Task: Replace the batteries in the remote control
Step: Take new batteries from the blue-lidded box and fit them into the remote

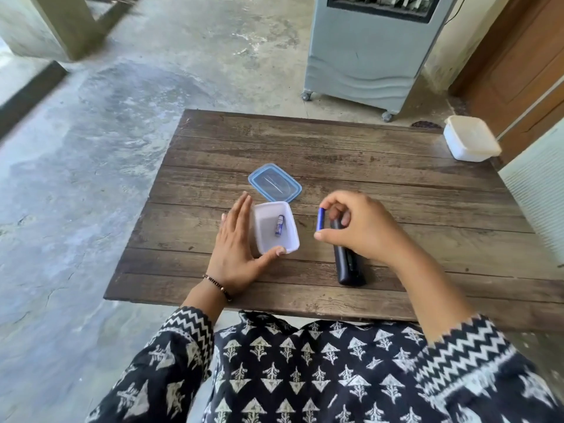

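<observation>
From the head camera, a person sits at a dark wooden plank surface set on a concrete floor. The right hand pinches a blue battery end to end between thumb and forefinger, its grip clamped on it and holding it upright just above the top end of the black remote control, which lies lengthwise on the surface under that hand. The left hand lies with straight fingers against the left wall of a small white open container, the thumb touching its near rim; its grip is apart and holds nothing. Inside the container lies a second battery, blue and white. A blue-rimmed clear lid rests flat just behind the container. Well apart, off the far right corner of the surface, sits a closed white box. Beyond the surface stands a grey wheeled air cooler.
</observation>
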Demonstrator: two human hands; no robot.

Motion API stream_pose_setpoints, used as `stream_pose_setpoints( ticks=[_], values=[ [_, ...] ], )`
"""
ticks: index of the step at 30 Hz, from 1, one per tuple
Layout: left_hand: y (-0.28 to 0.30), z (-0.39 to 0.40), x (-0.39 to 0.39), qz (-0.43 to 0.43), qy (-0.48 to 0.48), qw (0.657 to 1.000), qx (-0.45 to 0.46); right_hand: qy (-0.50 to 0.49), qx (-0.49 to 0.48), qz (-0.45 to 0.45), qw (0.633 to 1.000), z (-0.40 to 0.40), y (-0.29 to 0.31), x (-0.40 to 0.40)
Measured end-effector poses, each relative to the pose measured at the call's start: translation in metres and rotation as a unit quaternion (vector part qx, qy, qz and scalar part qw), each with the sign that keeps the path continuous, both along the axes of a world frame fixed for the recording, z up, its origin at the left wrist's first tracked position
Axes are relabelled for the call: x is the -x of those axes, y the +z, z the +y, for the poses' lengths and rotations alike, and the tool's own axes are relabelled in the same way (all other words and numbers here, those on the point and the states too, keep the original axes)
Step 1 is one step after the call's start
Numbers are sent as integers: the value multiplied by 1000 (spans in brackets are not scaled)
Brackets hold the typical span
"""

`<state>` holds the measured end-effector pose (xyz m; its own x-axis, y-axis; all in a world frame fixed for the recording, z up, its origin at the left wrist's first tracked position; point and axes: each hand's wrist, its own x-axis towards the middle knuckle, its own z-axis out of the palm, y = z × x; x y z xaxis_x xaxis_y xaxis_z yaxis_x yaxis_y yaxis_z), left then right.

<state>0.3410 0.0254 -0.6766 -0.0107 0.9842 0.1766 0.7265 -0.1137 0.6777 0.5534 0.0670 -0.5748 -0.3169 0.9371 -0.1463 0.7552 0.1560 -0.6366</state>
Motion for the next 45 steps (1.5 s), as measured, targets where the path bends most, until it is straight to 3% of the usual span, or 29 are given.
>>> stream_pose_setpoints(
  ticks=[3,5,7,9,13,15,22,30,32,35,37,42,45],
  values=[
    [22,-12,-23,-26,75,987,-138,-87,34,80,992,-21,-3,-40],
    [43,-17,-56,-35,77,979,-184,-134,37,105,985,-29,-9,-62],
    [57,-16,-91,-26,17,991,-128,-165,40,125,978,-34,-15,-74],
    [59,-10,-124,38,-6,999,-11,-182,39,146,972,-38,-18,-81],
    [52,3,-166,169,76,961,206,-181,27,153,971,-44,-18,-91],
    [47,7,-175,193,86,950,230,-173,25,146,974,-47,-20,-92],
    [44,22,-176,139,119,945,271,-162,43,149,975,-48,-27,-97],
    [29,25,-157,-12,136,961,240,-156,48,143,976,-49,-27,-95],
    [25,24,-152,-160,134,951,228,-152,48,139,977,-50,-27,-93],
    [29,14,-154,-424,111,870,226,-160,29,153,975,-53,-28,-87],
    [34,9,-155,-529,93,816,215,-175,9,194,965,-55,-29,-80],
    [30,4,-153,-669,112,703,214,-225,-32,268,936,-63,-25,-64],
    [29,-1,-152,-707,93,670,205,-206,-52,271,939,-66,-25,-59]
  ],
)
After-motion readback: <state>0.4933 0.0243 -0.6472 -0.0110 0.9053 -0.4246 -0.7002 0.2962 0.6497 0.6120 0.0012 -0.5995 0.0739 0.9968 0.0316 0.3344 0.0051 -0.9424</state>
